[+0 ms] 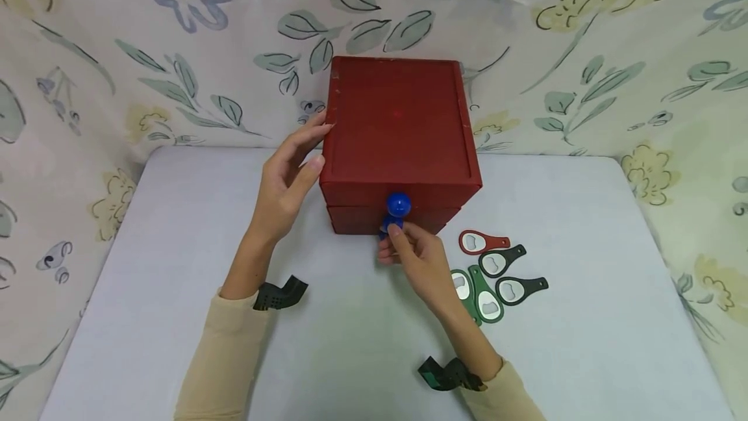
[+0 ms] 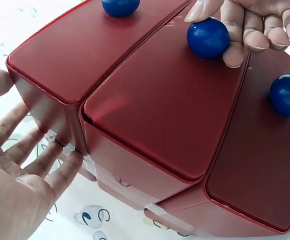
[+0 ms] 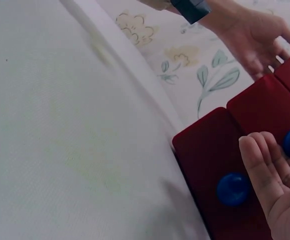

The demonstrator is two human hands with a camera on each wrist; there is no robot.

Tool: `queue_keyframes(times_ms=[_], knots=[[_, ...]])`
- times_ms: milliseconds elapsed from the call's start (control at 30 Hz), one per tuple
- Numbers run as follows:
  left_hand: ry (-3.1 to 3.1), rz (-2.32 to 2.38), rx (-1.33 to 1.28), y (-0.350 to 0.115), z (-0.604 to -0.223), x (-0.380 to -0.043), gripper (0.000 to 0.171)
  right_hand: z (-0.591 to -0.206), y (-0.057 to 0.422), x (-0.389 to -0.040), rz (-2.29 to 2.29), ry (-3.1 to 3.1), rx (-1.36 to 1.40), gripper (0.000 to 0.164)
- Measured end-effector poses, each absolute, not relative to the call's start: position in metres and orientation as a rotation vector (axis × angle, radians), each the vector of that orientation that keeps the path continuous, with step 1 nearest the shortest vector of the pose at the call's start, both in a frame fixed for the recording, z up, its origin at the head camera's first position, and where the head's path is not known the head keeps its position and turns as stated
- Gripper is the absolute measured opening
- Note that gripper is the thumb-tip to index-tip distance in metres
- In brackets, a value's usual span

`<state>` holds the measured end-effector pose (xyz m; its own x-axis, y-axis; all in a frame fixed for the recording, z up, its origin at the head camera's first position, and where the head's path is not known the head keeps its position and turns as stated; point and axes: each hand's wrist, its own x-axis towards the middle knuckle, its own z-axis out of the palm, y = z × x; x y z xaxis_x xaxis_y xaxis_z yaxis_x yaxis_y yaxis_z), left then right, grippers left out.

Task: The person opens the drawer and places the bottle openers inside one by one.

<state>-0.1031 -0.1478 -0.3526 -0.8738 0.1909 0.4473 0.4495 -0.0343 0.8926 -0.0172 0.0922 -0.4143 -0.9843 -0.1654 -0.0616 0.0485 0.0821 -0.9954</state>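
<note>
A red box with three stacked drawers (image 1: 403, 122) stands toward the back of the table, each drawer front bearing a round blue knob. My right hand (image 1: 422, 262) pinches the middle drawer's knob (image 2: 208, 39) between thumb and index finger, the other fingers bent loosely below it. The middle drawer front (image 2: 155, 100) looks nearly flush with its neighbours. Against the box's left side my left hand (image 1: 285, 180) rests with relaxed, spread fingers. The top drawer's knob (image 1: 398, 204) is free, and so is the bottom one (image 3: 233, 189).
Several bottle openers lie right of the box, beside my right forearm: a red one (image 1: 482, 242), black ones (image 1: 521, 290) and green ones (image 1: 486, 297). Floral cloth (image 1: 234, 76) hangs behind the white table (image 1: 584, 343).
</note>
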Motion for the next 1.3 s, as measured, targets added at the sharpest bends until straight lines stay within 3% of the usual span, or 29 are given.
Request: queue_keyframes(times_ms=[1300], knots=[[-2.062,-1.996,-0.688,-0.148,-0.351,-0.102,0.047,-0.412,0.09,-0.002,-2.0,2.186,-0.064,0.037]])
